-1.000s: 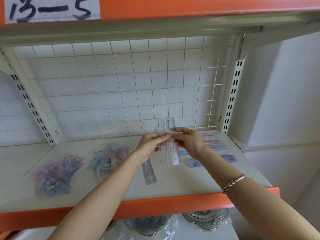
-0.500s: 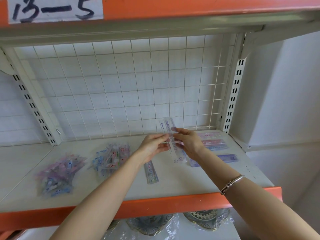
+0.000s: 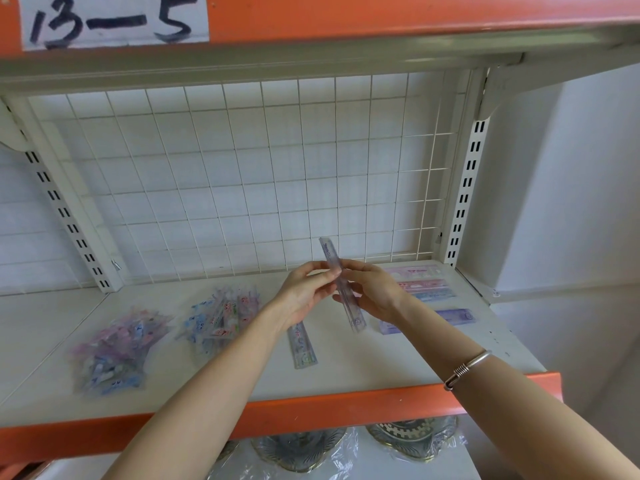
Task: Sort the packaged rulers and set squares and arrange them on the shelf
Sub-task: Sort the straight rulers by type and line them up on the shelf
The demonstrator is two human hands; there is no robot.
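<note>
Both hands are on 1 clear packaged ruler (image 3: 352, 311). The left hand (image 3: 304, 294) pinches its upper half with the fingertips and the right hand (image 3: 375, 292) curls round it from the other side. It's held steeply on end and a bit tilted, so the top pokes out above the fingers and the bottom hangs out below the right palm. There's a metal bangle (image 3: 467, 368) on the right wrist.

Nearest the camera, under the orange lip, the lower level has dark patterned dishes (image 3: 301, 448) in plastic wrap. On the shelf (image 3: 381, 365) itself, a second ruler (image 3: 304, 345) lies flat just below the left hand, running front to back. Left of that are 2 loose heaps of small packets: a blue-and-red heap (image 3: 221, 317) near the middle and a pink-and-blue heap (image 3: 114, 355) further left. I can't make out what's inside them.

Behind the right hand, 4 more packaged rulers lie crosswise in the right corner: a purple one (image 3: 455, 315) nearest, then a blue one (image 3: 434, 295), then 2 pink ones (image 3: 420, 278) by the wire grid (image 3: 242, 174). Up top is a paper label (image 3: 114, 19) reading 13-5.
</note>
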